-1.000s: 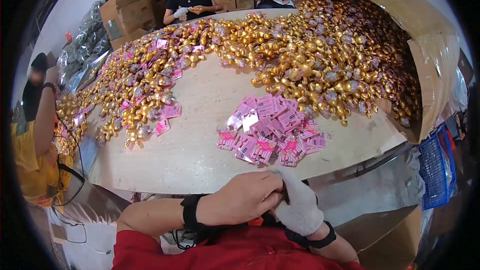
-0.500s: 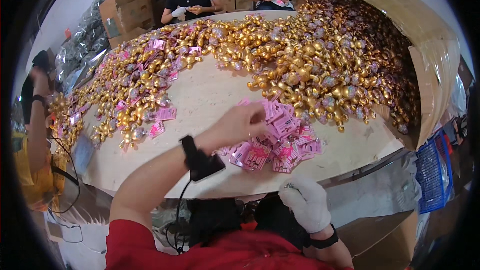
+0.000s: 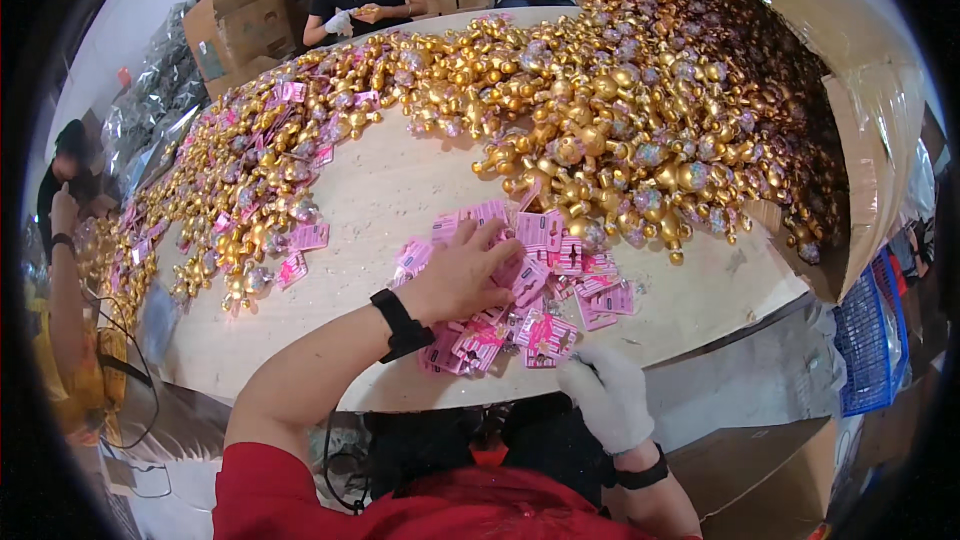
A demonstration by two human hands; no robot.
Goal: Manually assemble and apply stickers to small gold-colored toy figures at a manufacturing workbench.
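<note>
Left hand point(image 3: 462, 278), bare, black band at wrist, pressed palm-down on pile of pink cards point(image 3: 520, 295) near centre of pale round table point(image 3: 400, 190); fingers spread flat toward 2 o'clock, closed on nothing visible. Right hand point(image 3: 608, 395), white-gloved, curled at table edge at 5 o'clock from pile; contents of grip impossible to tell. Gold trinkets point(image 3: 620, 130) heaped from 10 to 2 o'clock.

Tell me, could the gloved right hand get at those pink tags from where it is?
Probably yes. The right hand sits at the table edge, right beside the pink tags, and nothing lies between them. The left hand already rests on the pile.
</note>
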